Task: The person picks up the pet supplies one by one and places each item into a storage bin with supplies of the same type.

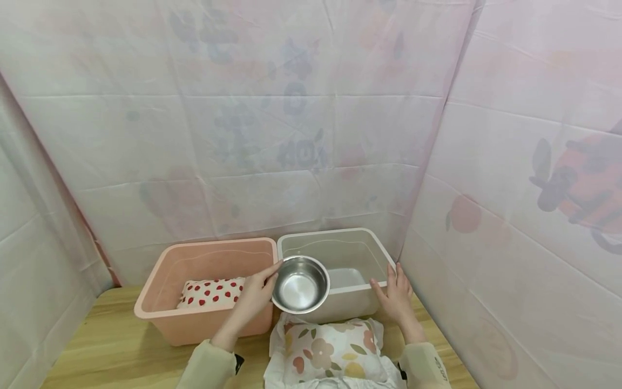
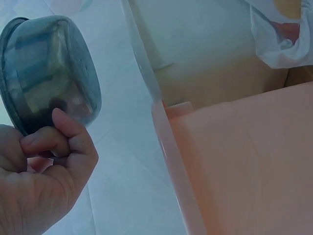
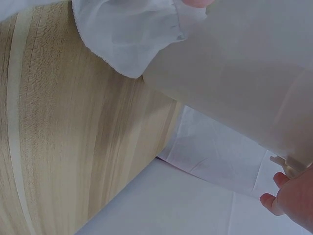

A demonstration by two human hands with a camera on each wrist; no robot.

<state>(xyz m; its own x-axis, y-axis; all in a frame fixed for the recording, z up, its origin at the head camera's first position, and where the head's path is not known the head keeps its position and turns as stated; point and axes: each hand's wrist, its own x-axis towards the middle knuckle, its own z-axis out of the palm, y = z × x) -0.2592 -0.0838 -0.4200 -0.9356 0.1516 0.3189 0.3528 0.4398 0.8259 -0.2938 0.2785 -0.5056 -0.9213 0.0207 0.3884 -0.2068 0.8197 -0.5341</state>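
A round stainless steel bowl is held up by my left hand, which pinches its rim on the left side. The left wrist view shows the bowl from its outer side, with the fingers curled at its edge. In the head view the bowl overlaps the front edge of the grey bin. My right hand rests on that bin's right front corner, fingers spread over the rim. Much of the right hand lies outside the right wrist view.
Left of the grey bin stands a pink bin holding a strawberry-print cushion. A flower-print cushion with white ruffles lies in front of the grey bin on the wooden table. Printed cloth walls enclose the back and sides.
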